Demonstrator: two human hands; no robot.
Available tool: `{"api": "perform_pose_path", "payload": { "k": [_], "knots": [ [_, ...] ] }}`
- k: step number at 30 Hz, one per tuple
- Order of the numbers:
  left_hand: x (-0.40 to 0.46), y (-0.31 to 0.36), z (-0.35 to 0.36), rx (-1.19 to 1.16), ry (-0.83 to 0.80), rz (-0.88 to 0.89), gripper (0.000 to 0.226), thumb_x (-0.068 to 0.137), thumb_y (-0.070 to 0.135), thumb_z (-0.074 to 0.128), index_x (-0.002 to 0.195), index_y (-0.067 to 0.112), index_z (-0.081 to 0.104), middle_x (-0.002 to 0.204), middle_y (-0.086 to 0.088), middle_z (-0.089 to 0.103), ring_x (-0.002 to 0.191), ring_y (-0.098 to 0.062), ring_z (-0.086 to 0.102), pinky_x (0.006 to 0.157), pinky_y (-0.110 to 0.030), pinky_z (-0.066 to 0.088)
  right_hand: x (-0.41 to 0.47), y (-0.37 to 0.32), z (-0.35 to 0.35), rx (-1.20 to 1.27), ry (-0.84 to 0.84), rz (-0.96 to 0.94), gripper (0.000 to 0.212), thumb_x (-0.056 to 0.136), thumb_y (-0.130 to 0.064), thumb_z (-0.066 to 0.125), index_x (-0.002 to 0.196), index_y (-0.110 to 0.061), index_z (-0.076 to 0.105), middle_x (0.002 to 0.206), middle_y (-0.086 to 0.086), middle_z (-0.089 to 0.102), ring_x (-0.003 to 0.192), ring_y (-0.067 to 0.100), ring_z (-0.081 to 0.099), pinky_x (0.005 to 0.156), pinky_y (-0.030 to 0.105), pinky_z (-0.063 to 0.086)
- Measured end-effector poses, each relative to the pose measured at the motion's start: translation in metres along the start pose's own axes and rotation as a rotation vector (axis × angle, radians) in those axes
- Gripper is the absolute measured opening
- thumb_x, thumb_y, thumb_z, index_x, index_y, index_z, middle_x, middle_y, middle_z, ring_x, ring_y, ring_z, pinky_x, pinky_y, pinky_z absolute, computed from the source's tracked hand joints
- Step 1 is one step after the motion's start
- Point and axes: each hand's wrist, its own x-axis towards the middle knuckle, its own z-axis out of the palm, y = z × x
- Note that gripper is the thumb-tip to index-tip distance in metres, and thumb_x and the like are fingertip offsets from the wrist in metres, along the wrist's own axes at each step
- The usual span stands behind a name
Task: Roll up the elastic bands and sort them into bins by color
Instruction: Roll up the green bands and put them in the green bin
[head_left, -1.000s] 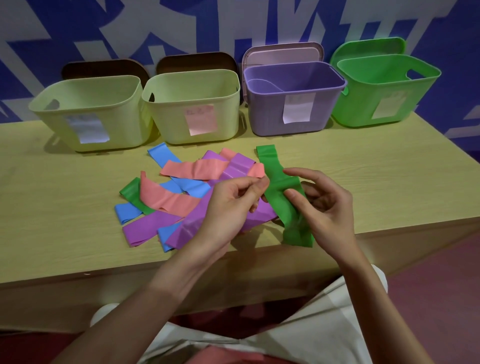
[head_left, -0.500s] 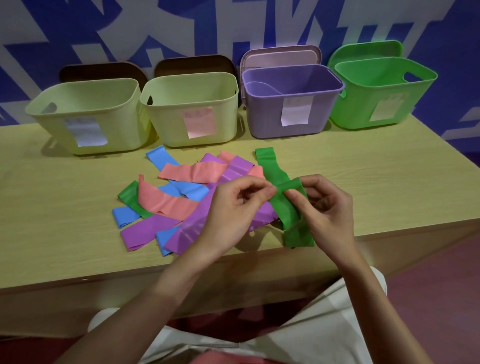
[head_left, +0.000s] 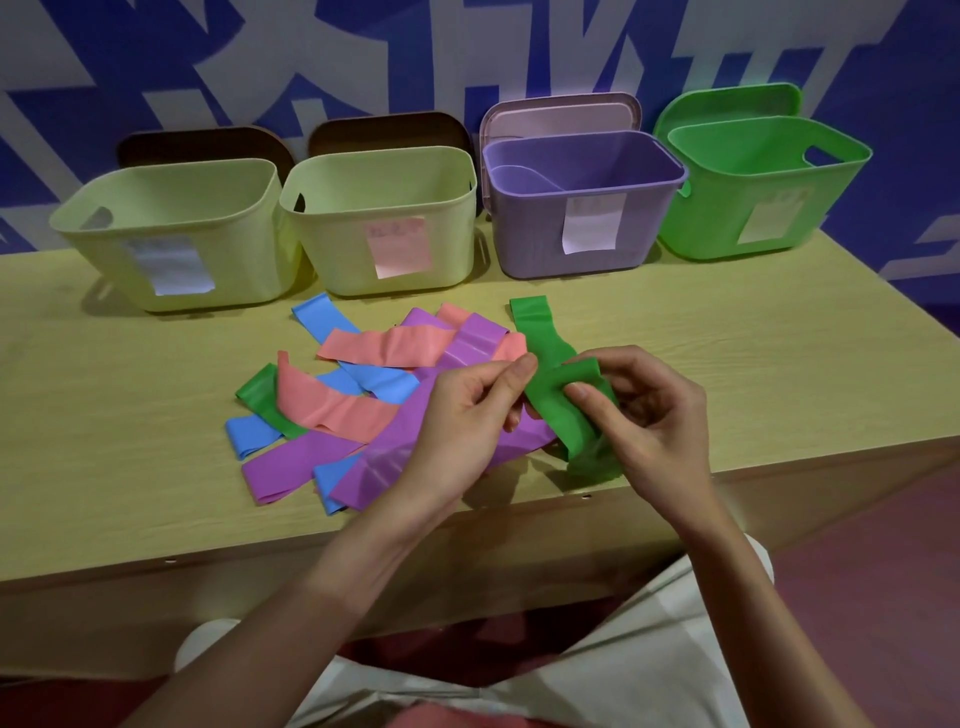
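A long green elastic band (head_left: 556, 405) lies over the table's front edge, its near part folded across itself. My left hand (head_left: 467, 415) pinches the band's left edge with thumb and fingers. My right hand (head_left: 649, 415) grips the folded green part, thumb on top. Left of my hands lies a loose pile of flat bands: pink (head_left: 332, 405), purple (head_left: 301, 462), blue (head_left: 384, 382) and another green one (head_left: 262, 397). Along the back stand a pale yellow bin with a white label (head_left: 171, 234), a pale yellow bin with a pink label (head_left: 384, 218), a purple bin (head_left: 582, 202) and a green bin (head_left: 763, 182).
The wooden table (head_left: 753, 364) ends just below my hands, with my lap under it. Lids lean against the blue and white wall behind the bins. Bare tabletop stretches to the right of the green band and to the left of the pile.
The green band's near part has been folded over across itself. My two hands have come closer together on it, and the fold has shifted slightly away from me.
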Motion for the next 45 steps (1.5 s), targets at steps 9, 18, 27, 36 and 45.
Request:
{"api": "perform_pose_path", "payload": {
  "k": [9,18,27,36,45],
  "knots": [
    [-0.0052,0.0043,-0.0033,0.045,-0.01,0.072,0.01,0.089,0.014,0.061,0.09,0.014,0.07,0.059,0.018,0.062,0.06,0.004,0.054,0.062,-0.012,0.043,0.0002,0.0056,0.0005,-0.011,0.044,0.029,0.017,0.08,-0.022,0.071,0.091,-0.01,0.066,0.087,0.004,0.073,0.078,0.013,0.07,0.067,0.024,0.055],
    [-0.0031,-0.0028,-0.0054,-0.02,0.053,-0.052,0.018,0.09,0.015,0.06,0.089,0.002,0.073,0.051,0.009,0.045,0.054,-0.006,0.04,0.061,-0.02,0.039,-0.0019,0.003,-0.0005,-0.043,-0.064,-0.011,0.028,0.085,-0.006,0.068,0.11,-0.018,0.067,0.095,-0.002,0.073,0.086,0.014,0.068,0.074,0.026,0.054],
    [-0.0057,-0.005,-0.0052,-0.045,-0.034,-0.027,0.037,0.094,0.019,0.054,0.075,-0.011,0.063,0.053,0.004,0.052,0.055,-0.007,0.047,0.064,-0.019,0.043,-0.0006,0.0043,-0.0003,-0.032,-0.009,-0.006,0.011,0.079,-0.013,0.073,0.087,-0.016,0.066,0.083,-0.001,0.073,0.074,0.009,0.069,0.065,0.02,0.052],
    [-0.0094,-0.0009,-0.0053,0.038,0.018,0.037,0.014,0.088,0.008,0.062,0.099,0.005,0.071,0.062,0.015,0.062,0.061,0.003,0.054,0.063,-0.013,0.043,-0.0044,0.006,0.0005,0.008,0.004,0.027,0.019,0.077,-0.023,0.073,0.09,-0.011,0.066,0.082,0.002,0.073,0.073,0.009,0.069,0.064,0.02,0.053],
    [-0.0066,-0.0029,-0.0039,-0.057,0.001,-0.064,0.036,0.086,0.033,0.057,0.069,0.003,0.066,0.055,-0.003,0.048,0.055,-0.01,0.043,0.062,-0.026,0.039,-0.0046,0.0043,-0.0008,-0.032,-0.053,0.008,0.015,0.086,-0.016,0.068,0.101,-0.017,0.066,0.091,0.0,0.074,0.084,0.018,0.072,0.069,0.038,0.057]
  ]
}}
